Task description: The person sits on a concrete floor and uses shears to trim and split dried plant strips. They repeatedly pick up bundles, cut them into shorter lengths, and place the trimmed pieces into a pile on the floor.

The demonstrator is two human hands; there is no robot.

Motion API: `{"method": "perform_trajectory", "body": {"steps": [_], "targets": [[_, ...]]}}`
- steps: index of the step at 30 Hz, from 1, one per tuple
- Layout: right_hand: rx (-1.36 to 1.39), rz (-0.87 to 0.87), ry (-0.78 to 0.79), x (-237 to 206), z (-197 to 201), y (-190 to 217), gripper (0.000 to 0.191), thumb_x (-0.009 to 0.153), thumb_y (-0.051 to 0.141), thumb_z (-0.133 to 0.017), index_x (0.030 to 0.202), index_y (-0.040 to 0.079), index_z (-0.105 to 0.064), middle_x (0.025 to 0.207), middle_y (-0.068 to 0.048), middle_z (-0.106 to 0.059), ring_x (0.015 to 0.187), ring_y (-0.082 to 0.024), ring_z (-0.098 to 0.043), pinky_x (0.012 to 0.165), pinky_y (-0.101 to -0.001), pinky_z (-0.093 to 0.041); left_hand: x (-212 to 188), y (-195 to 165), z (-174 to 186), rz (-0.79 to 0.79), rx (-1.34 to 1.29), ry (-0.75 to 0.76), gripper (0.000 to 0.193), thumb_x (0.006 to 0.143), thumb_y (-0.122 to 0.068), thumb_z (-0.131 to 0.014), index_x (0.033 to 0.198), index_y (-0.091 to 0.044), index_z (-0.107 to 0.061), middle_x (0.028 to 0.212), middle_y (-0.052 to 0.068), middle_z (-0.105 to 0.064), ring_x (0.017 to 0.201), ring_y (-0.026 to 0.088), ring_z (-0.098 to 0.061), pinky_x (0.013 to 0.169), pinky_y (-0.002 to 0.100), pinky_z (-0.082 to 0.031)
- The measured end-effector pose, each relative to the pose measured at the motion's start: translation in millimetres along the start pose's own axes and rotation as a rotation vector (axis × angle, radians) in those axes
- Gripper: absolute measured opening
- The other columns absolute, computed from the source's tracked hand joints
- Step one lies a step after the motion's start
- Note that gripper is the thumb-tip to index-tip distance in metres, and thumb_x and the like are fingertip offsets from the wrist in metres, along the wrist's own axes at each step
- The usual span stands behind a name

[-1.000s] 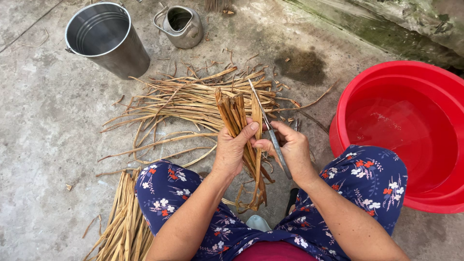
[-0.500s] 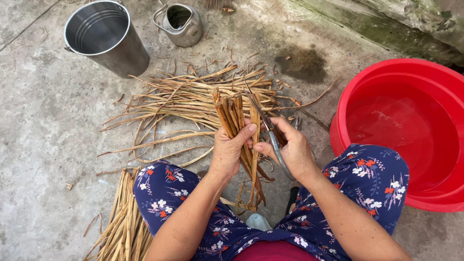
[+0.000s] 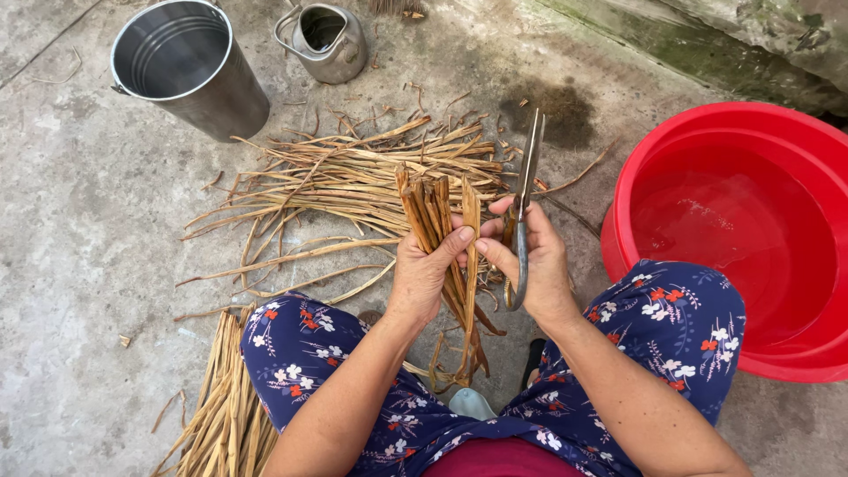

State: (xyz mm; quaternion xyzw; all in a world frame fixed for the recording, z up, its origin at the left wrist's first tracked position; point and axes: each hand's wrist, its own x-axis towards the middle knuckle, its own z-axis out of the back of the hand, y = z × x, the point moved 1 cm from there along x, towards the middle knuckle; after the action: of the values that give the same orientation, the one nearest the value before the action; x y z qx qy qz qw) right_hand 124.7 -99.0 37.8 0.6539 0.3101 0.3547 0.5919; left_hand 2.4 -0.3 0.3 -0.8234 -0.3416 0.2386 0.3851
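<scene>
Head view: the left hand (image 3: pixel 422 274) is wrapped around one bunch of dried reed strips (image 3: pixel 442 231), holding it between the knees above the concrete floor (image 3: pixel 79 221). The bunch's long axis runs near vertical in the frame, cut ends pointing away from the person and loose ends hanging toward the lap. The right hand (image 3: pixel 534 265) grips one pair of scissors (image 3: pixel 523 201) just beside the bunch, blades together, tips pointing away and slightly right. Beyond lies one scattered pile of strips (image 3: pixel 353 177), lengthwise left to right; a second pile (image 3: pixel 225 415) lies by the left knee. Farther out stand one metal bucket (image 3: pixel 190 66), one metal kettle (image 3: pixel 327 40) and one red basin (image 3: pixel 742 221) of water.
</scene>
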Motion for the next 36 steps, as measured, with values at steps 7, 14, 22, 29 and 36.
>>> {"method": "perform_trajectory", "body": {"steps": [7,14,22,29,36], "targets": [[0.009,-0.03,0.024,-7,-2,1,0.041,0.09,-0.004,-0.073,0.125,0.01,-0.058,0.093,0.001,-0.067,0.082,-0.006,-0.063,0.07,-0.0207,-0.052,0,1,-1,-0.004,-0.001,0.033,0.045,0.096,-0.036,-0.072,0.126,-0.005,-0.064,0.102,0.001,-0.069,0.089,0.009,-0.065,0.078,0.026,-0.056],[0.029,0.108,0.113,-9,-15,-2,0.038,0.091,-0.008,-0.071,0.122,0.007,-0.056,0.128,-0.004,-0.066,0.113,-0.01,-0.066,0.093,-0.0245,-0.056,-3,-5,-11,-0.15,0.16,0.147,0.048,0.091,-0.024,-0.076,0.13,-0.007,-0.054,0.117,-0.001,-0.063,0.11,0.011,-0.062,0.1,0.029,-0.052],[0.154,0.051,-0.026,5,3,12,0.043,0.093,-0.004,-0.071,0.13,0.009,-0.053,0.107,-0.006,-0.071,0.096,-0.013,-0.072,0.085,-0.027,-0.062,-5,5,-1,0.053,0.062,0.175,0.025,0.103,-0.018,-0.066,0.121,-0.001,-0.066,0.099,0.004,-0.069,0.085,0.012,-0.066,0.077,0.029,-0.056],[0.012,0.043,-0.095,11,8,14,0.047,0.09,-0.005,-0.076,0.13,0.009,-0.056,0.103,0.0,-0.064,0.088,-0.007,-0.064,0.077,-0.0214,-0.056,-9,10,-6,0.16,0.131,0.243,0.028,0.099,-0.018,-0.071,0.12,0.0,-0.068,0.1,0.003,-0.071,0.087,0.012,-0.07,0.08,0.027,-0.058],[0.056,0.081,-0.065,12,12,12,0.048,0.09,-0.006,-0.076,0.131,0.01,-0.056,0.102,0.002,-0.062,0.094,-0.005,-0.061,0.082,-0.02,-0.053,-5,1,-9,0.095,0.11,0.155,0.031,0.094,-0.012,-0.075,0.122,-0.001,-0.067,0.1,0.003,-0.072,0.087,0.012,-0.068,0.079,0.028,-0.058]]}}
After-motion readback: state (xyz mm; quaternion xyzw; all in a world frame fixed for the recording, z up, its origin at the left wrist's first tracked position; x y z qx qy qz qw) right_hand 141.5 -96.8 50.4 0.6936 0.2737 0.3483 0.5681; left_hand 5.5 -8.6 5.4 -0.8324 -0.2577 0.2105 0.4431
